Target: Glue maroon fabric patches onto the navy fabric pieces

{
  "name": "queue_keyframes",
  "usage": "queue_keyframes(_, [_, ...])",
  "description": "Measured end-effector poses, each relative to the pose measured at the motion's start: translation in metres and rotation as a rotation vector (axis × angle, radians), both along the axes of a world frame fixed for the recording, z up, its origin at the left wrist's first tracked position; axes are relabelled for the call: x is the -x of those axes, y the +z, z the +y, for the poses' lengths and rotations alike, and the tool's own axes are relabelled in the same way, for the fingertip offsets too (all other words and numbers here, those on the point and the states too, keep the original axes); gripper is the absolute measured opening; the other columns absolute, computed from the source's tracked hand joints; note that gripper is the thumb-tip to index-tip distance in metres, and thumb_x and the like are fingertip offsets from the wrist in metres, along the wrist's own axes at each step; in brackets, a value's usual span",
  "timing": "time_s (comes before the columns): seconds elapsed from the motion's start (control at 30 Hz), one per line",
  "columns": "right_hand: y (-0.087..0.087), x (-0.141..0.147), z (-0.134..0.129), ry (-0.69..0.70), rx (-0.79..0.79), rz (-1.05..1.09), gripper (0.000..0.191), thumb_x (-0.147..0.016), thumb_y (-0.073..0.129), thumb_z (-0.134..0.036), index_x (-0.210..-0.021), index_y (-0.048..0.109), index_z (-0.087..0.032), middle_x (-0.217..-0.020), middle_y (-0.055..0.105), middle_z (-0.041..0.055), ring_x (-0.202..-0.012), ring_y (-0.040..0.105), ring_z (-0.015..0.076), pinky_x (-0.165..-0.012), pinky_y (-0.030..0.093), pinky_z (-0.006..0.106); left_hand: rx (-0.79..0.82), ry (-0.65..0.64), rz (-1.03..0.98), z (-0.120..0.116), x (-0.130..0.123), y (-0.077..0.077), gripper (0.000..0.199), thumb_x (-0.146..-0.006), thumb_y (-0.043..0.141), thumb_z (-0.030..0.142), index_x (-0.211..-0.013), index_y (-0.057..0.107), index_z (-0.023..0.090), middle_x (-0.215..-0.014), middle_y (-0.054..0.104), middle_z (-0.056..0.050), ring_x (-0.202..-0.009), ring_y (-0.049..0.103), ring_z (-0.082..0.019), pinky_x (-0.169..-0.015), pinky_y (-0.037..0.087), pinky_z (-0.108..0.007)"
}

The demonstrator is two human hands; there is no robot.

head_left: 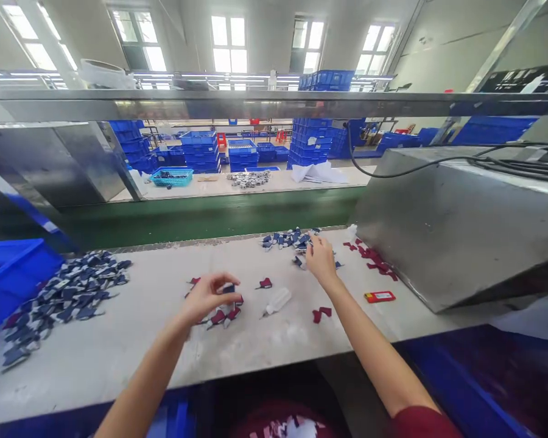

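Along the pale workbench [95, 377], a small plastic squeeze bottle [277, 302] lies on its side. Left of the bottle, the left hand [207, 298] curves over scattered dark-red pieces [223, 317], its fingers [223, 281] half closed at a small navy piece; whether they grip it, I cannot tell. Beyond the bottle, the right hand [320, 260] touches a navy-and-white heap [287, 239], its fingers [313, 241] loosely spread, any hold unclear. A careless wrist could topple the bottle, and a hurried sweep could mix the loose pieces. Far beyond the bottle stand stacked blue crates [311, 143].
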State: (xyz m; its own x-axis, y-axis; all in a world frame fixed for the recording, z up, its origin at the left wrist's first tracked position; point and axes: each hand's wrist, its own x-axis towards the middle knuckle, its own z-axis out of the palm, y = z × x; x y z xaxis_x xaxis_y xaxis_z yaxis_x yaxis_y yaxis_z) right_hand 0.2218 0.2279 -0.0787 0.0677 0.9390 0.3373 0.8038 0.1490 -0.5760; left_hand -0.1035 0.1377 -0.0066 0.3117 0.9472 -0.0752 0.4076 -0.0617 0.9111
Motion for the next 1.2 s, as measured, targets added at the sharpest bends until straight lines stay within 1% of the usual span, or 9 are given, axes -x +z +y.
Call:
queue_keyframes(0.13, [-0.009, 0.001, -0.035, 0.144, -0.032, -0.045, 0.042, -0.095, 0.048, -0.029, -0.134, 0.061, -0.022, -0.121, 0.063, 0.0131, -0.116, 0.056, 0.0277, -0.103, 0.044, 0.045, -0.104, -0.022, 0.235, -0.037, -0.011, -0.038, 0.027, -0.081, 0.067, 0.033, -0.102, 0.077, 0.021, -0.105, 0.066, -0.009, -0.086, 0.067, -0.023, -0.078, 0.055, -0.035])
queue_keyframes(0.27, [-0.029, -0.013, -0.079, 0.229, 0.032, -0.081, 0.033, -0.091, 0.057, -0.029, -0.121, 0.069, -0.027, -0.114, 0.067, 0.0076, -0.111, 0.060, 0.0241, -0.098, 0.048, 0.038, -0.163, -0.173, 0.451, -0.061, -0.029, -0.071, 0.049, -0.079, 0.062, 0.013, -0.126, 0.068, 0.022, -0.110, 0.068, -0.010, -0.101, 0.066, -0.027, -0.096, 0.050, -0.044])
queue_keyframes(0.43, [-0.049, -0.057, -0.134, 0.022, 0.031, -0.060, 0.033, -0.095, 0.052, -0.034, -0.121, 0.069, -0.024, -0.112, 0.068, 0.0100, -0.109, 0.061, 0.0265, -0.098, 0.049, 0.044, -0.252, -0.285, 0.440, -0.064, -0.049, -0.105, 0.059, -0.079, 0.052, 0.003, -0.136, 0.056, 0.018, -0.124, 0.066, -0.014, -0.119, 0.061, -0.031, -0.105, 0.046, -0.050])
queue_keyframes(0.57, [-0.064, -0.066, -0.173, -0.161, -0.020, -0.026, 0.040, -0.097, 0.049, -0.043, -0.128, 0.064, -0.022, -0.116, 0.066, 0.0118, -0.108, 0.061, 0.0261, -0.089, 0.054, 0.042, -0.453, -0.262, 0.402, -0.063, -0.057, -0.122, 0.070, -0.078, 0.040, -0.005, -0.141, 0.049, 0.023, -0.134, 0.059, -0.014, -0.123, 0.059, -0.029, -0.106, 0.049, -0.051])
queue_keyframes(0.73, [-0.074, -0.046, -0.177, -0.073, -0.067, -0.080, 0.035, -0.095, 0.057, -0.045, -0.124, 0.069, -0.030, -0.117, 0.065, 0.0089, -0.111, 0.058, 0.0263, -0.099, 0.051, 0.045, -0.513, -0.249, 0.316, -0.081, -0.080, -0.133, 0.075, -0.088, 0.035, -0.003, -0.155, 0.025, 0.030, -0.153, 0.036, -0.016, -0.131, 0.055, -0.026, -0.105, 0.052, -0.045])
queue_keyframes(0.87, [-0.074, -0.052, -0.170, -0.084, -0.099, -0.102, 0.031, -0.094, 0.060, -0.042, -0.122, 0.070, -0.034, -0.114, 0.067, 0.0066, -0.111, 0.058, 0.0247, -0.101, 0.051, 0.043, -0.560, -0.274, 0.311, -0.078, -0.109, -0.138, 0.068, -0.094, 0.034, 0.002, -0.154, 0.024, 0.031, -0.142, 0.044, -0.014, -0.128, 0.058, -0.026, -0.102, 0.056, -0.044])
queue_keyframes(1.0, [-0.065, -0.118, -0.190, -0.416, -0.236, -0.124, 0.037, -0.096, 0.051, -0.044, -0.119, 0.071, -0.022, -0.110, 0.066, 0.0126, -0.103, 0.060, 0.0264, -0.090, 0.055, 0.044, -0.777, -0.079, 0.327, -0.075, -0.113, -0.133, 0.059, -0.097, 0.043, 0.013, -0.152, 0.032, 0.034, -0.132, 0.055, -0.015, -0.124, 0.060, -0.032, -0.101, 0.055, -0.053])
queue_keyframes(1.1, [-0.044, -0.196, -0.203, -0.744, -0.342, -0.149, 0.045, -0.102, 0.037, -0.040, -0.122, 0.065, -0.011, -0.107, 0.065, 0.0185, -0.093, 0.061, 0.0263, -0.075, 0.057, 0.041, -0.883, 0.125, 0.291, -0.084, -0.085, -0.121, 0.083, -0.087, 0.061, 0.015, -0.155, 0.027, 0.047, -0.127, 0.061, -0.013, -0.113, 0.064, -0.036, -0.092, 0.058, -0.059])
queue_keyframes(1.2, [-0.017, -0.272, -0.185, -0.844, -0.366, -0.197, 0.039, -0.104, 0.038, -0.034, -0.115, 0.066, -0.010, -0.108, 0.066, 0.0178, -0.098, 0.063, 0.0257, -0.080, 0.057, 0.041, -0.887, -0.022, 0.279, -0.082, -0.054, -0.104, 0.104, -0.061, 0.077, 0.009, -0.142, 0.041, 0.063, -0.119, 0.069, -0.004, -0.101, 0.068, -0.038, -0.061, 0.060, -0.052])
